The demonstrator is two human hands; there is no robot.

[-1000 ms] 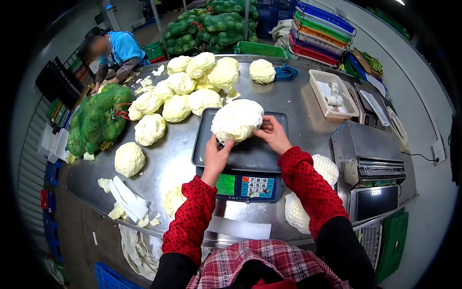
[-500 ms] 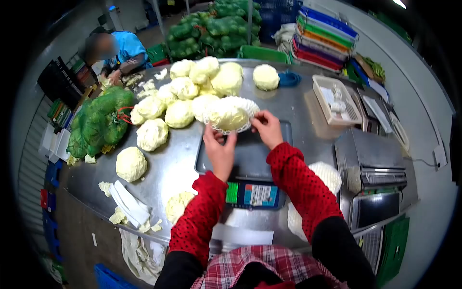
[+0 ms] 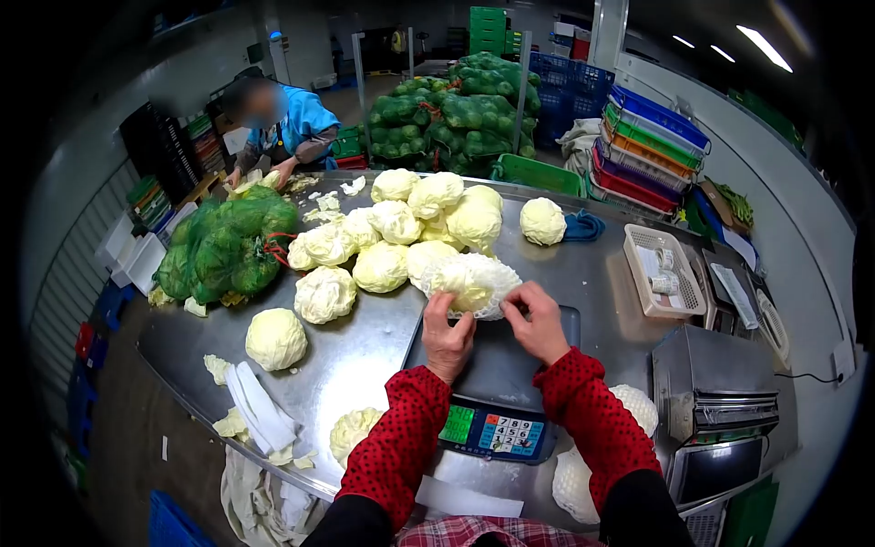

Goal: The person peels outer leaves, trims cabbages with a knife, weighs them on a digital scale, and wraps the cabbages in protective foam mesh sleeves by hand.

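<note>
Our left hand and right hand, each grip pinching, hold the near edge of the white net around a cabbage.

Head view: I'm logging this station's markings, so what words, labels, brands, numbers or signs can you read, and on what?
"7 8 9": keypad, upper row.
"4 5 6": keypad, next row down.
Too small or blurred: the digits on the green display, the other keys, and any print on the white rolls.
None seen on the foam net. No brand is readable.
</note>
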